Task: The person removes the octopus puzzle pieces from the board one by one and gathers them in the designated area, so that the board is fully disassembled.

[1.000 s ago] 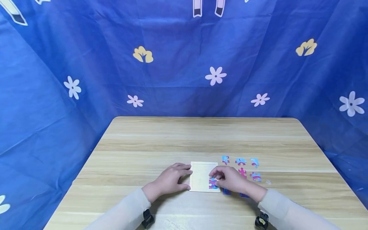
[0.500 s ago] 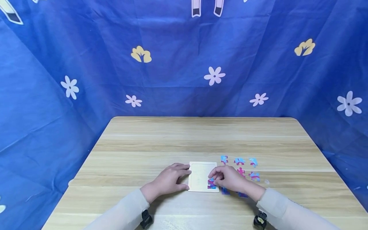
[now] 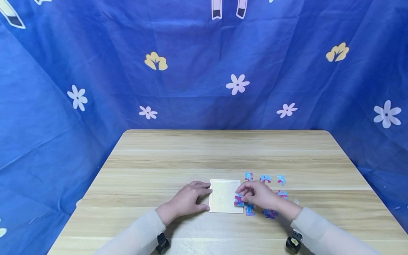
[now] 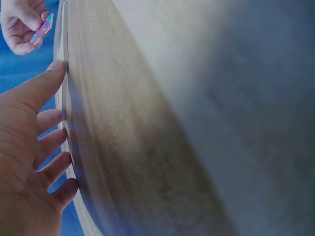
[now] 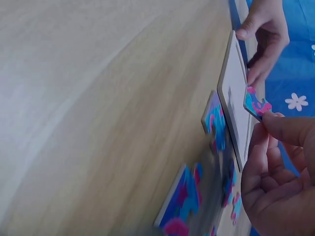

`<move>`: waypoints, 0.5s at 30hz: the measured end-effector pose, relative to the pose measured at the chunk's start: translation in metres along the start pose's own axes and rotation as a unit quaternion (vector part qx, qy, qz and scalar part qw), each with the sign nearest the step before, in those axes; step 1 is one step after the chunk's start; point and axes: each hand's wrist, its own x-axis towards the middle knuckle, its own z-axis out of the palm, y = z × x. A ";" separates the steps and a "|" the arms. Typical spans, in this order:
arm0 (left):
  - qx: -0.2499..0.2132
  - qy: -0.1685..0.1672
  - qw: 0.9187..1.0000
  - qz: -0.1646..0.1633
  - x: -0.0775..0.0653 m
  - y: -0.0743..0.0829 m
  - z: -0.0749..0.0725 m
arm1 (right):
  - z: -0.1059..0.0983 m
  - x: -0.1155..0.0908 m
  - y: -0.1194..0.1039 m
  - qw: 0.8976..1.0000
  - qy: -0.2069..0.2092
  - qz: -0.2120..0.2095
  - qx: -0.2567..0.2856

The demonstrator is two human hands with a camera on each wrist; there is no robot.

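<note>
A pale square puzzle tray (image 3: 222, 196) lies flat near the front of the table, its inside bare. My left hand (image 3: 188, 200) rests against the tray's left edge, fingertips and thumb spread along it, as the left wrist view also shows. Between thumb and fingers my right hand (image 3: 259, 195) pinches a pink, blue and purple jigsaw piece (image 3: 238, 201). In the right wrist view that jigsaw piece (image 5: 256, 103) is raised and tilted above the tray (image 5: 232, 81).
Several loose jigsaw pieces lie right of the tray, among them a blue one (image 3: 250, 209), a purple one (image 3: 270, 214) and a light blue one (image 3: 281, 179). Some are partly hidden under my right hand. A blue patterned cloth (image 3: 197, 71) hangs behind the wooden table (image 3: 178, 156).
My right hand has lifted the jigsaw piece from the tray's lower right corner and shifted slightly right and up with it. The left hand keeps its place at the tray's edge.
</note>
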 end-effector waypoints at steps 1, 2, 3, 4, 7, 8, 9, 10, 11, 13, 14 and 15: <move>0.001 0.003 1.000 0.003 0.000 0.000 0.000 | -0.002 -0.001 0.001 1.000 0.003 0.002 0.004; 0.001 0.007 1.000 0.006 0.000 0.000 0.000 | -0.004 -0.003 0.002 1.000 0.005 0.005 0.008; 0.001 0.009 1.000 0.008 0.000 0.000 0.001 | -0.006 -0.004 0.004 1.000 0.007 0.008 0.010; 0.001 0.011 1.000 0.010 0.000 0.000 0.001 | -0.008 -0.006 0.005 1.000 0.009 0.010 0.012; 0.003 0.010 1.000 0.010 0.000 -0.001 0.001 | -0.015 -0.012 0.008 1.000 0.015 0.014 0.015; 0.002 0.009 1.000 0.009 0.000 0.000 0.001 | -0.017 -0.014 0.009 1.000 0.016 0.012 0.016; 0.001 0.007 1.000 0.008 0.000 0.000 0.001 | -0.019 -0.016 0.010 1.000 0.016 0.009 0.018; 0.001 0.007 1.000 0.008 0.000 0.000 0.001 | -0.022 -0.018 0.011 1.000 0.017 0.007 0.022; 0.001 0.006 1.000 0.008 0.000 0.000 0.001 | -0.024 -0.020 0.012 0.999 0.016 0.005 0.027; 0.003 0.007 1.000 0.009 0.000 0.000 0.001 | -0.028 -0.023 0.015 0.999 0.017 0.000 0.033; 0.002 0.005 1.000 0.007 0.000 -0.001 0.001 | -0.030 -0.025 0.016 0.999 0.017 0.000 0.033; 0.001 0.005 1.000 0.006 0.000 -0.001 0.001 | -0.032 -0.027 0.017 0.999 0.018 0.002 0.034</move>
